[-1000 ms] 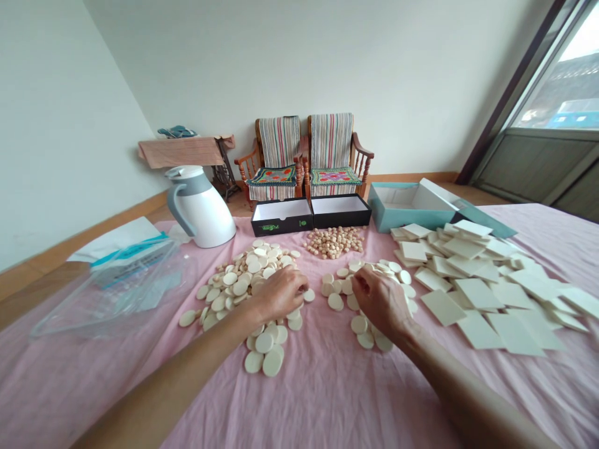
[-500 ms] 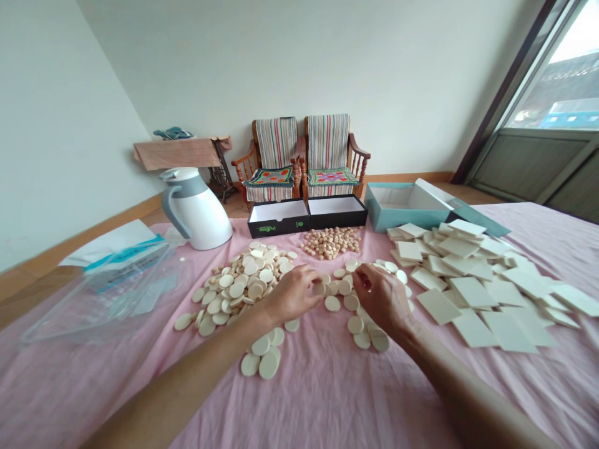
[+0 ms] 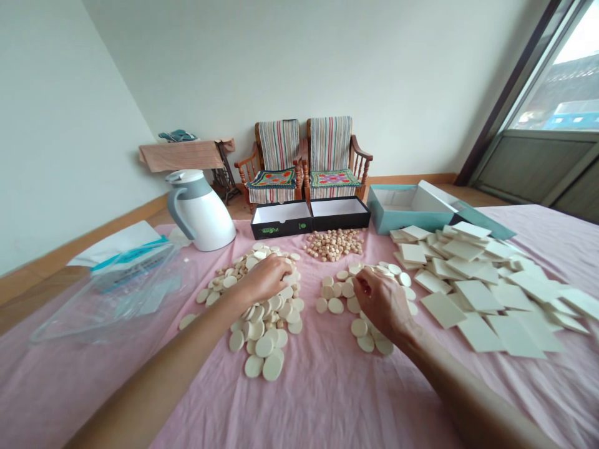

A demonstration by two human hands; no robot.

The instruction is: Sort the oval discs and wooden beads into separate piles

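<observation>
Left hand [image 3: 266, 279] lying curled, palm down, on big disc heap [image 3: 262, 324] left of table middle; whether gripping any, cannot tell. Right hand [image 3: 381, 299] pinching narrow at small disc heap [image 3: 334, 291] just beside; hold unclear. Judging: discs lying loose in 2 heaps, 2 black boxes [image 3: 281, 227] at far edge standing empty, so most work remaining.

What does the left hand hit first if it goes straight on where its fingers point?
The left hand lies on the white disc pile, so more discs first; beyond, probably the small tan discs. Depth unclear.
</observation>
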